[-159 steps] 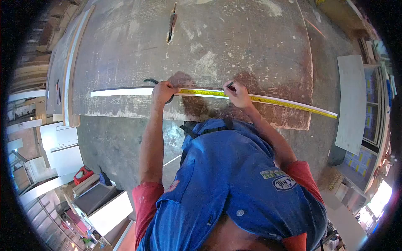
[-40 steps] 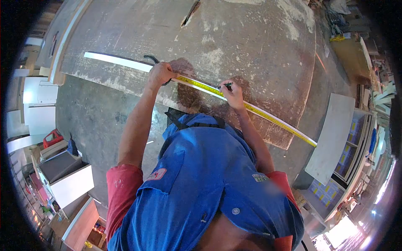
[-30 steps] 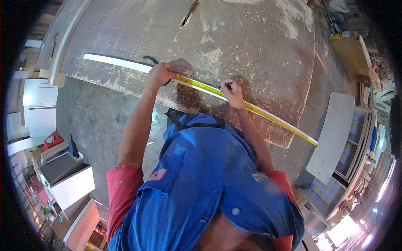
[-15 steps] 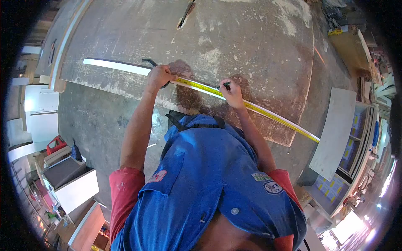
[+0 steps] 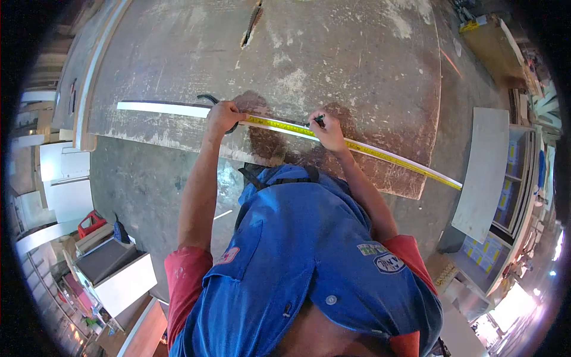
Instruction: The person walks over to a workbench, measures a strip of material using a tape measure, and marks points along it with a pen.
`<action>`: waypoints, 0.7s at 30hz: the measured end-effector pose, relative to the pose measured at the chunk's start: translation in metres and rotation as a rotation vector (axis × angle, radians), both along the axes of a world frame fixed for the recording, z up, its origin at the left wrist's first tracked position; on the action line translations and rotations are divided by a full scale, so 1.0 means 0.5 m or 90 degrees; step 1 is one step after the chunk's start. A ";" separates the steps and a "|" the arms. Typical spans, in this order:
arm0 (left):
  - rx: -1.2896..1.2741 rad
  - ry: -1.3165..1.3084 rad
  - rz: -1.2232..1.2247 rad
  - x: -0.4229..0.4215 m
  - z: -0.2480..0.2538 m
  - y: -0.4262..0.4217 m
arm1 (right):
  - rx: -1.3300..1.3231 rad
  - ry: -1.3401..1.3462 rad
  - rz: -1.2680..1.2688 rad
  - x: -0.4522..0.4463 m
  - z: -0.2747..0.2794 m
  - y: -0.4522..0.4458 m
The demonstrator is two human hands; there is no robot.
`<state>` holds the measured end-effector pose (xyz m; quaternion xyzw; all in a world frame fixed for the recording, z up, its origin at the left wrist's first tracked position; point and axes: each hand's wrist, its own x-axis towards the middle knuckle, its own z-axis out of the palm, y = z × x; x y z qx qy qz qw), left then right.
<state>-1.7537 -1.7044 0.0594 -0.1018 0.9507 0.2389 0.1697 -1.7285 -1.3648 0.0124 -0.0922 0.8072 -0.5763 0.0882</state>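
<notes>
A long white strip (image 5: 163,108) lies across the scuffed worktable, with the yellow blade of a tape measure (image 5: 392,156) stretched along it and past the table's right edge. My left hand (image 5: 223,118) is closed on the tape measure at the blade's left end. A black curved strap (image 5: 208,97) shows on both sides of that hand, while the tape's case is mostly hidden under the fingers. In my right hand (image 5: 331,132) a dark pen (image 5: 320,121) is pinched, its tip close to the blade around the middle of the strip.
The worktable (image 5: 196,53) has a slot (image 5: 252,24) at its far side. A pale panel (image 5: 483,172) leans on a cabinet at right. Lower left, a white box (image 5: 126,284) stands near a red-handled tool (image 5: 91,222). A board edge (image 5: 98,71) runs along the left.
The view has turned slightly, so the strip and tape lie a little more level. Both hands keep their places on the tape measure and pen.
</notes>
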 end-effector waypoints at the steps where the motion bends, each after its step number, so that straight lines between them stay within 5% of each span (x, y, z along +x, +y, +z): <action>1: -0.001 0.000 -0.004 0.000 -0.006 -0.002 | 0.002 -0.010 0.008 0.000 0.006 0.001; 21: 0.002 0.031 -0.004 0.001 -0.013 -0.004 | 0.011 -0.010 0.048 0.000 0.010 0.000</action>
